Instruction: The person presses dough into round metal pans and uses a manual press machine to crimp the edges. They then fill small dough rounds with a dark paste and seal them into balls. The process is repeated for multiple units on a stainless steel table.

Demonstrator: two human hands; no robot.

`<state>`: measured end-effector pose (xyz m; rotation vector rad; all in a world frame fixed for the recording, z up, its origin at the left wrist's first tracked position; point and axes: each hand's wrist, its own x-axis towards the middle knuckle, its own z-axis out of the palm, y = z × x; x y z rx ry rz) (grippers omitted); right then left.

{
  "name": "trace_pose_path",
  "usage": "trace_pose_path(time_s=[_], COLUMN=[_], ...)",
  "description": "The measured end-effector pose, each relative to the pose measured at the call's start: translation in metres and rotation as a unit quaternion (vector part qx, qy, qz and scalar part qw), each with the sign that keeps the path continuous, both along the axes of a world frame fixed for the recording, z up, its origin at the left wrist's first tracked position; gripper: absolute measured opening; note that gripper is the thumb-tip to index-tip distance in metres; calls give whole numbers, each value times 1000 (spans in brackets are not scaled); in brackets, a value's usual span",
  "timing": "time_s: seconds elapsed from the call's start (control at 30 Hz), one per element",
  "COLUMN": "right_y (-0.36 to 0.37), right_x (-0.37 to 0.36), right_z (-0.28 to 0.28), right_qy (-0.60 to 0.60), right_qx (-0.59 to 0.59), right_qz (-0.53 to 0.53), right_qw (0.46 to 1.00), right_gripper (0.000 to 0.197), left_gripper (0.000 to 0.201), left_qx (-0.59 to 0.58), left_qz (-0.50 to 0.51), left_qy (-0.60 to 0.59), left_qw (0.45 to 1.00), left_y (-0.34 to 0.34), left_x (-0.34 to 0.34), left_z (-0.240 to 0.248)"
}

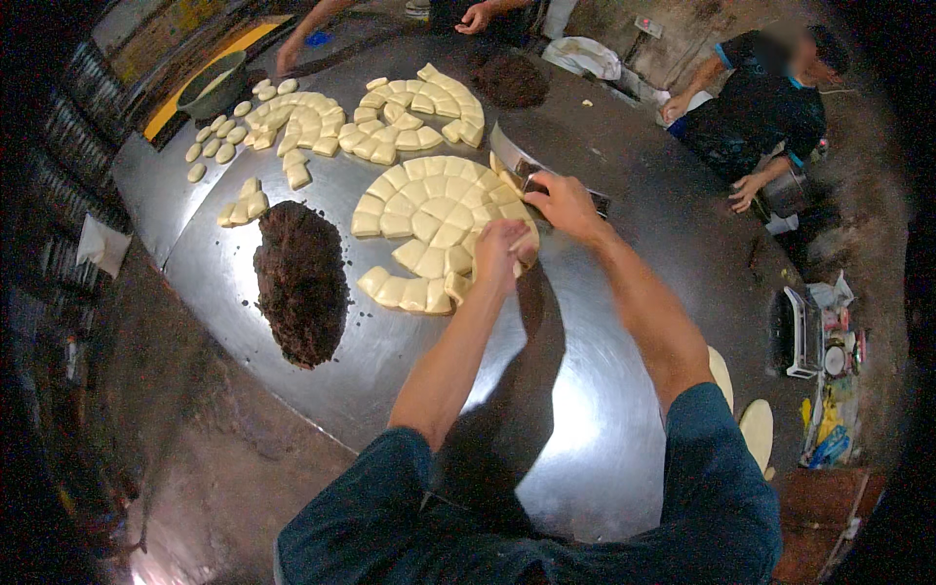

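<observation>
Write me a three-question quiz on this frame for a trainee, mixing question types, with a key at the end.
1. Which grip, left or right, holds the metal blade?
2. True or false: the larger dark crumbly mound lies to the left of the big round of cut dough.
3. Choose one. The left grip is at:
A) the bowl
B) the larger dark crumbly mound
C) the big round of cut dough

Key
1. The right grip.
2. True.
3. C.
</observation>
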<state>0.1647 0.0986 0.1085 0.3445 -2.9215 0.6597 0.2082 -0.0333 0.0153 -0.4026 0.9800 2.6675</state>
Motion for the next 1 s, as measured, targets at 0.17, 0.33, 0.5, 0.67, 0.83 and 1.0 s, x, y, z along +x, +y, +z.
trace_pose_path(time_s=[0.17, 0.33, 0.5, 0.67, 0.83, 1.0], right_y=[1, 51, 90, 108, 101, 46], right_x=[-28, -76, -76, -49, 48, 260], right_z=[44, 109, 103, 37, 33, 105], right_qy=[24, 71, 8, 124, 236, 139], right_qx=[4, 33, 25, -36, -213, -605], right_qz=[-8, -34, -69, -155, -303, -333], right_qw=[1000, 996, 997, 979, 899, 710], right_gripper=[33, 34, 35, 36, 34, 34], left_gripper=[27, 31, 27, 27, 25, 25], left_qx=[2, -125, -311, -268, -423, -549], left_qz=[-99, -143, -244, -139, -150, -155], left_qy=[23, 32, 92, 66, 103, 186], left_qw=[995, 981, 914, 951, 888, 800], left_y=[-67, -98, -120, -137, -165, -117], left_x=[100, 176, 210, 226, 207, 189], left_z=[25, 29, 27, 12, 19, 21])
